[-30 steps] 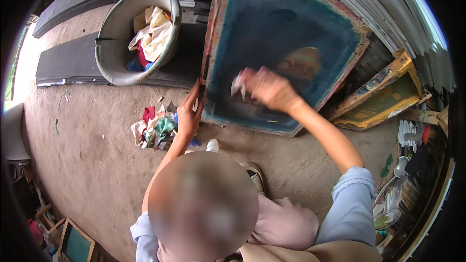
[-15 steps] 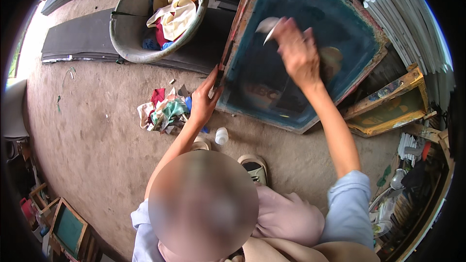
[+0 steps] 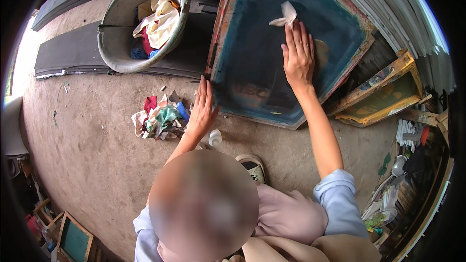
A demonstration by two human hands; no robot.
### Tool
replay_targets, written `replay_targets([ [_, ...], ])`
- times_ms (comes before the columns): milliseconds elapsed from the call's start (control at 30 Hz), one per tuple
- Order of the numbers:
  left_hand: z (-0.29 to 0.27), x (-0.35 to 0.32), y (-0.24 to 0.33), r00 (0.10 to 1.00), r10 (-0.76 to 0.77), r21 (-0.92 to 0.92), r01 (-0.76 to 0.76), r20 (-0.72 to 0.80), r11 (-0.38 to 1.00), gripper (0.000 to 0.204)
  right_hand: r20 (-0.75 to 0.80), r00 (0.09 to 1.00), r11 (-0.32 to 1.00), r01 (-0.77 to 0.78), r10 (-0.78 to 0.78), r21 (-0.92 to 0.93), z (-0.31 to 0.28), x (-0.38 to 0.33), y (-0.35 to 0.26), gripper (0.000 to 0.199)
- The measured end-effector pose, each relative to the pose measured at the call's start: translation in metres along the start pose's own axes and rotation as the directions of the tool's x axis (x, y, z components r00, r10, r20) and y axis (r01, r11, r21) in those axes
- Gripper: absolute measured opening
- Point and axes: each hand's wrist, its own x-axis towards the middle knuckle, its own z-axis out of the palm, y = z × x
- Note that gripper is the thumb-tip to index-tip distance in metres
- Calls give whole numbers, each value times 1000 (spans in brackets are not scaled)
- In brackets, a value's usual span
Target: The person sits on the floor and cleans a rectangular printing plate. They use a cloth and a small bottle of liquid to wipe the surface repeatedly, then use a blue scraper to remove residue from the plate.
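Observation:
A large screen-printing frame (image 3: 252,53) with dark blue-green mesh and a stained wooden border leans ahead of me. My right hand (image 3: 299,60) lies on its mesh, fingers stretched forward. Under those fingertips is a crumpled white cloth (image 3: 288,13), its corners sticking out past them; the rest is hidden beneath the hand. At the frame's lower left corner, my left hand (image 3: 203,111) is open with fingers straight, holding nothing. Whether it touches the border I cannot tell.
A grey bucket (image 3: 108,48) tipped toward me holds cloths, with dark sheets (image 3: 63,58) behind it. A heap of rags (image 3: 162,119) and a small white bottle (image 3: 215,138) are on the floor. Right of the big frame stands a smaller yellow-stained frame (image 3: 381,106).
My right hand has swung slightly and pressed flatter onto the mesh with the cloth. My left hand has loosened from the frame's border, its fingers straightening. The whole view has shifted slightly.

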Motion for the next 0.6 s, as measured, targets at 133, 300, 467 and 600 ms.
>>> replay_targets([
  [133, -1, 1, -6, 999, 8, 52, -11, 48, 999, 92, 115, 993, 994, -1, -11, 106, 11, -55, -36, 59],
  [300, 1, 3, -3, 998, -13, 62, 9, 63, 998, 94, 384, 888, 961, 276, -253, -5, 0, -135, -26, 60],
  [467, 2, 1, -3, 999, -35, 74, 32, 39, 997, 95, 102, 991, 996, -79, 83, -46, 2, -32, -13, 59],
  [600, 2, 0, 1, 998, -29, 59, 26, 52, 998, 96, 7, 997, 991, -76, 76, 111, 9, -31, -42, 47],
])
